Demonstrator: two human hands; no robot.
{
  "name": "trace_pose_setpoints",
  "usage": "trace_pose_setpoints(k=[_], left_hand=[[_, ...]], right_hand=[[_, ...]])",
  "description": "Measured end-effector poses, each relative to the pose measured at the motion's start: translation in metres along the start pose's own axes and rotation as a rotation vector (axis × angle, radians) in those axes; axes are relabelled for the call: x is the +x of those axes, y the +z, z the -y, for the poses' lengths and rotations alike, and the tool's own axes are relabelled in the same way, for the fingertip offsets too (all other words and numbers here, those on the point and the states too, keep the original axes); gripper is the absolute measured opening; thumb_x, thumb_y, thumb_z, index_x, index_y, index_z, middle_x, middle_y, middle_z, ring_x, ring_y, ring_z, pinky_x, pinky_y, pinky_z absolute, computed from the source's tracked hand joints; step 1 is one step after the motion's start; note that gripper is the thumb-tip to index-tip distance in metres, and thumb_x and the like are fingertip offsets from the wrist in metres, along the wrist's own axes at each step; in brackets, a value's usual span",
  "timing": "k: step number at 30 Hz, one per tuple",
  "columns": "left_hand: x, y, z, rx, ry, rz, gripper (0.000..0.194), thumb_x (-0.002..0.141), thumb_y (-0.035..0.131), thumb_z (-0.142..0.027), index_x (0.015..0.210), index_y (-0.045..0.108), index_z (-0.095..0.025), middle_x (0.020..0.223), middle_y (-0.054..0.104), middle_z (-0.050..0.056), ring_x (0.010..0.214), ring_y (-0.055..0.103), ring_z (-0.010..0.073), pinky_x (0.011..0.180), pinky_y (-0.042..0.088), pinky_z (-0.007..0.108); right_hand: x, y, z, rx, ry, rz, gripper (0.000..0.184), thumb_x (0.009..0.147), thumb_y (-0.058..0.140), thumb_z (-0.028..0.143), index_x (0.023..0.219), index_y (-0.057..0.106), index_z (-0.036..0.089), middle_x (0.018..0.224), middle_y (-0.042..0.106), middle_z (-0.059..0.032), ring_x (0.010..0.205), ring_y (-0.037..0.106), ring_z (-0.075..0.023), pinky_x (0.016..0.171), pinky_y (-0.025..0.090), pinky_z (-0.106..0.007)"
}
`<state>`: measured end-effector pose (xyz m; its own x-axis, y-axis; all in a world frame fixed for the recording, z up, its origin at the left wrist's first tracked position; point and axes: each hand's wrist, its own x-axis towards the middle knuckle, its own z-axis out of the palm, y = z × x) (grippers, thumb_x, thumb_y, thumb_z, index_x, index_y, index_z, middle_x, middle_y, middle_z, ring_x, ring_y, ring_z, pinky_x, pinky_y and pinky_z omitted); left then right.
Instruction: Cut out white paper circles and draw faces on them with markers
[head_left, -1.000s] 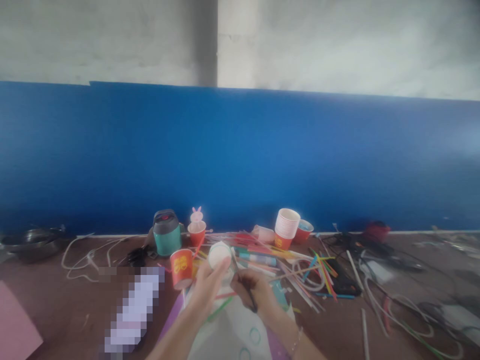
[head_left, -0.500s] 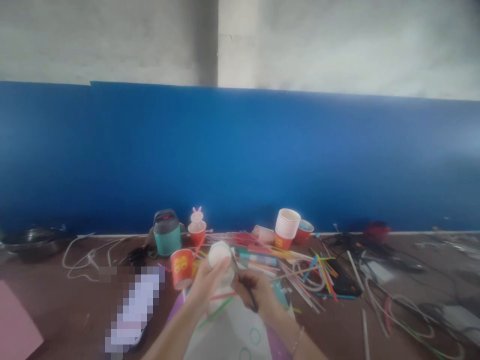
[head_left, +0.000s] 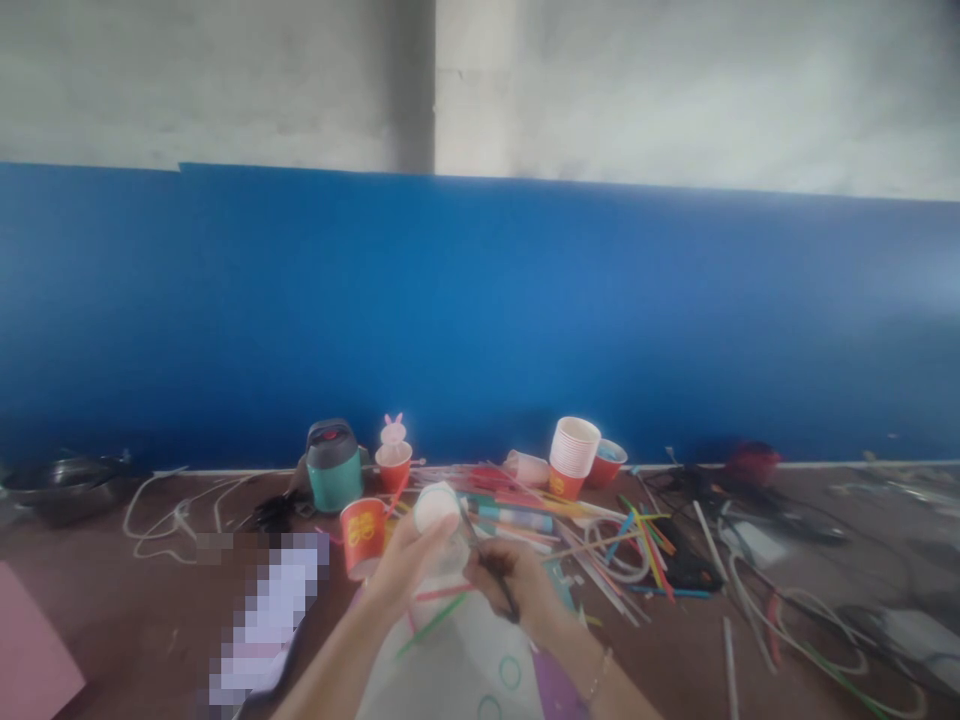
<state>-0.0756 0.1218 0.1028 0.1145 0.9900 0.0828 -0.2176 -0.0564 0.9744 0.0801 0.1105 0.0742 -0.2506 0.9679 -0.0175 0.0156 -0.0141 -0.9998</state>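
My left hand pinches a small white piece of paper with a rounded edge and a faint green outline. My right hand is closed round dark-handled scissors, whose blades point up and left at the paper's right edge. Blur hides whether the blades touch it. Below both hands lies a white sheet with green circles drawn on it. A green strip and a red strip rest across its upper part.
Left of my hands stand a red paper cup and a teal flask. Stacked paper cups are behind on the right, near many coloured sticks. Cables lie far right; a pixelated phone-like object lies left.
Both hands have shifted very slightly left, with the paper and scissors still in them. The things on the table stay where they were.
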Motion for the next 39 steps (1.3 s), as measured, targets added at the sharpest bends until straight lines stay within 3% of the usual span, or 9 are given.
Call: trace_pose_setpoints(k=[11,20,24,30,35,39], left_hand=[[0.0,-0.003,-0.005,0.041,0.002,0.051,0.027,0.071,0.072,-0.038,0.086,0.071,-0.015,0.071,0.065,0.003,0.066,0.056,0.0167,0.068,0.044,0.028],[0.003,-0.013,-0.008,0.03,-0.016,0.069,0.032,0.068,0.075,-0.036,0.091,0.072,-0.014,0.076,0.069,0.005,0.072,0.059,0.0197,0.067,0.044,0.028],[0.003,-0.011,-0.003,0.009,-0.024,-0.007,0.037,0.063,0.079,-0.037,0.092,0.071,-0.014,0.08,0.07,0.007,0.075,0.061,0.0213,0.066,0.045,0.028],[-0.002,0.01,0.013,-0.063,-0.012,-0.228,0.049,0.071,0.068,-0.053,0.101,0.067,-0.014,0.091,0.07,0.01,0.084,0.064,0.0245,0.072,0.048,0.033],[-0.002,0.01,0.016,-0.053,-0.034,-0.247,0.047,0.061,0.077,-0.048,0.091,0.07,-0.013,0.082,0.071,0.008,0.08,0.064,0.0255,0.07,0.048,0.032],[-0.002,0.007,0.015,-0.035,-0.054,-0.234,0.046,0.063,0.077,-0.046,0.094,0.069,-0.013,0.084,0.07,0.008,0.082,0.062,0.0238,0.073,0.046,0.031]], right_hand=[[0.003,-0.005,-0.01,-0.081,-0.035,0.011,0.035,0.066,0.074,0.048,0.065,0.06,0.016,0.044,0.042,0.0075,0.034,0.03,-0.0035,0.033,0.02,-0.018],[0.004,-0.006,-0.011,-0.041,0.001,0.005,0.035,0.06,0.078,0.046,0.065,0.062,0.015,0.044,0.045,0.0067,0.032,0.031,-0.0034,0.032,0.018,-0.019],[0.002,-0.003,-0.008,-0.003,0.019,0.004,0.035,0.059,0.078,0.046,0.065,0.061,0.016,0.041,0.043,0.008,0.031,0.028,-0.0027,0.031,0.017,-0.019],[0.003,0.002,-0.008,0.087,0.016,0.011,0.039,0.06,0.075,0.051,0.064,0.061,0.015,0.04,0.044,0.0077,0.029,0.027,-0.0022,0.029,0.017,-0.018],[0.002,0.003,-0.005,0.075,-0.014,0.061,0.035,0.065,0.071,0.049,0.064,0.06,0.015,0.038,0.041,0.0086,0.027,0.028,-0.003,0.028,0.019,-0.018],[0.0,0.004,-0.001,0.05,-0.012,0.033,0.032,0.064,0.073,0.043,0.066,0.058,0.016,0.041,0.041,0.0091,0.029,0.029,-0.0026,0.028,0.019,-0.018]])
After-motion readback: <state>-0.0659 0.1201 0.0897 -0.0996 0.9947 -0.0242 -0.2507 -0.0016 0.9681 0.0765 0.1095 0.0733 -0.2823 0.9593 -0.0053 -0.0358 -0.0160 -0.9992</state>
